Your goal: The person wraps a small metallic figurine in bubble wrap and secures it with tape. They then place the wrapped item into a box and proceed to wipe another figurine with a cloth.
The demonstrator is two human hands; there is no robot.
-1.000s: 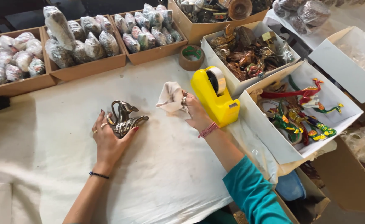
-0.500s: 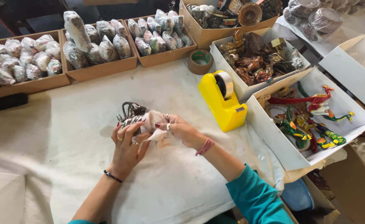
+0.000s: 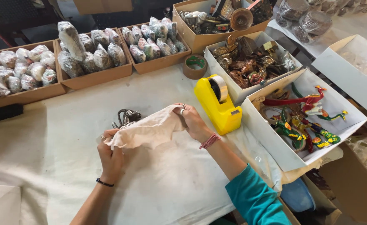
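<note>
A cream cloth (image 3: 148,130) is stretched between both my hands above the white table cover (image 3: 58,137). My left hand (image 3: 110,158) grips its left end and my right hand (image 3: 194,121) grips its right end. A dark metal figurine (image 3: 127,118) with curved shapes peeks out just behind the cloth, partly hidden by it. I cannot tell whether my left hand also holds the figurine. A yellow tape dispenser (image 3: 219,104) stands right of my right hand.
Brown cardboard trays of wrapped items (image 3: 91,54) line the table's far edge. A brown tape roll (image 3: 196,66) lies near the dispenser. White boxes hold metal figurines (image 3: 250,58) and painted bird figures (image 3: 308,121). A white box corner (image 3: 0,204) sits at lower left.
My right hand brought the crumpled cloth from beside the tape dispenser over to the figurine. Both hands have now spread the cloth out in front of it.
</note>
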